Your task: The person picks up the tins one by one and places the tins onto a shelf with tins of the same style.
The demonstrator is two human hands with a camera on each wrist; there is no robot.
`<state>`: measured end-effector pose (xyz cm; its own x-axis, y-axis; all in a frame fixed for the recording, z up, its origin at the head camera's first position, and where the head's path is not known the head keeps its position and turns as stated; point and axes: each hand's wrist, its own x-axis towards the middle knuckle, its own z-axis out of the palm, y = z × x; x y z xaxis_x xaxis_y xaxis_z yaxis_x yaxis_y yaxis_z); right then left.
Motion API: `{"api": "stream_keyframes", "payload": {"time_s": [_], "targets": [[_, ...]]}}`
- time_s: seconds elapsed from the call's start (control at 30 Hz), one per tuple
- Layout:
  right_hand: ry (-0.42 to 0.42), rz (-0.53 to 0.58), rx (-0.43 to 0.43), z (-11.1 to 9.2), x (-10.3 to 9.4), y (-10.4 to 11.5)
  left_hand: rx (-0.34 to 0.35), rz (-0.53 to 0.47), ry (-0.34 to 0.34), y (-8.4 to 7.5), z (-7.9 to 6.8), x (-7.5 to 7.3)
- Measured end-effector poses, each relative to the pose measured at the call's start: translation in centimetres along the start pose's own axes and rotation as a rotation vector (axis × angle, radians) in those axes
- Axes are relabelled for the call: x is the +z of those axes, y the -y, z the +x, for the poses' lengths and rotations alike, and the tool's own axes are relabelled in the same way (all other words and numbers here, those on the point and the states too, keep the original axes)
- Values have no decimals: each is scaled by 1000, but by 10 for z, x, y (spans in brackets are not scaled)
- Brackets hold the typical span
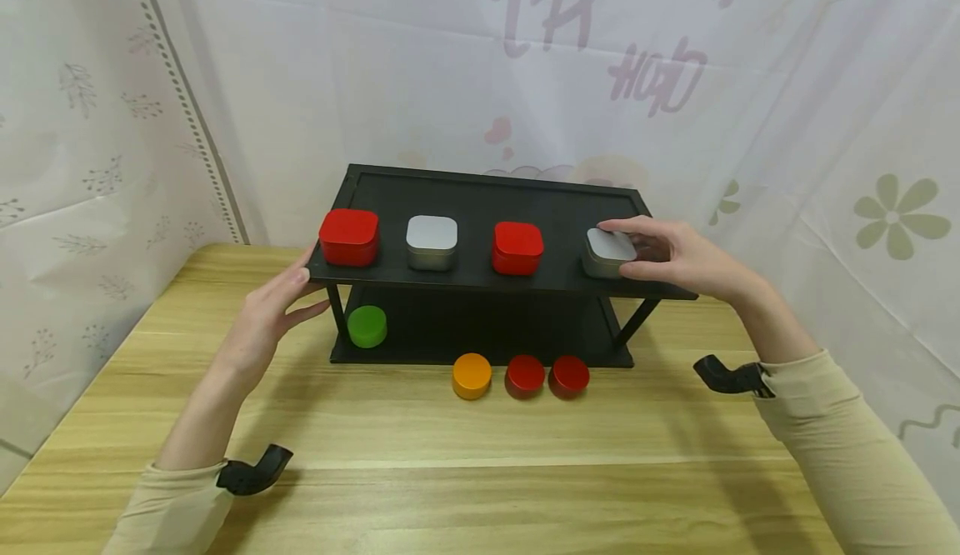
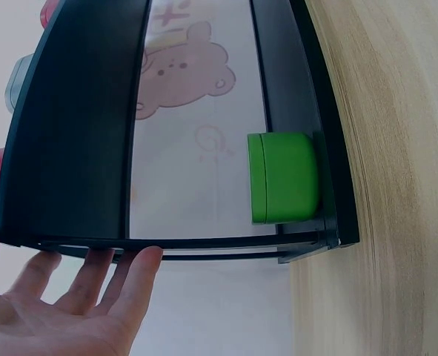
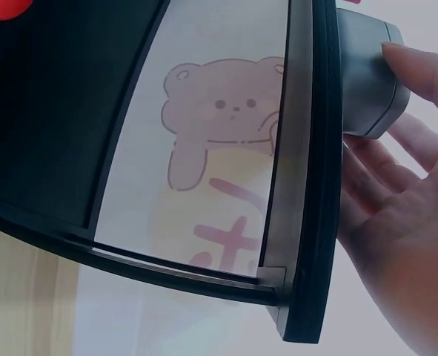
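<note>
My right hand (image 1: 675, 255) grips a silver square tin (image 1: 611, 247) at the right end of the black shelf's (image 1: 480, 197) top board, thumb and fingers on opposite sides. In the right wrist view, the thumb lies against the lid edge of the same tin (image 3: 368, 74). At the shelf's left end, my left hand (image 1: 264, 317) touches the side edge of the top board with spread, fairly straight fingers. Along the top board stand a red tin (image 1: 349, 238), another silver tin (image 1: 432, 243) and a second red tin (image 1: 517, 248).
On the lower board, a round green tin (image 1: 367, 327) sits by the left post. Before the shelf, an orange tin (image 1: 472, 376) and two round red tins (image 1: 525, 377) stand on the wooden table (image 1: 480, 472). A printed white curtain (image 1: 420, 63) hangs behind.
</note>
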<state>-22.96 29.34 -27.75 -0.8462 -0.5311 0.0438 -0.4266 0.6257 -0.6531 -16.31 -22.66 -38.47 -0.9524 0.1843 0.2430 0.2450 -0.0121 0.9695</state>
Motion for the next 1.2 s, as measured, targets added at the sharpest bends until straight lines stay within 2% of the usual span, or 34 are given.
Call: {"api": "stream_keyframes", "payload": {"time_s": [0.6,1.2], "targets": [[23,-20,17,-2,0,0,11,-19,-4,1,1,0],[-14,-45,-16,1,1,-6,9,-10,3,1,0,-1]]}}
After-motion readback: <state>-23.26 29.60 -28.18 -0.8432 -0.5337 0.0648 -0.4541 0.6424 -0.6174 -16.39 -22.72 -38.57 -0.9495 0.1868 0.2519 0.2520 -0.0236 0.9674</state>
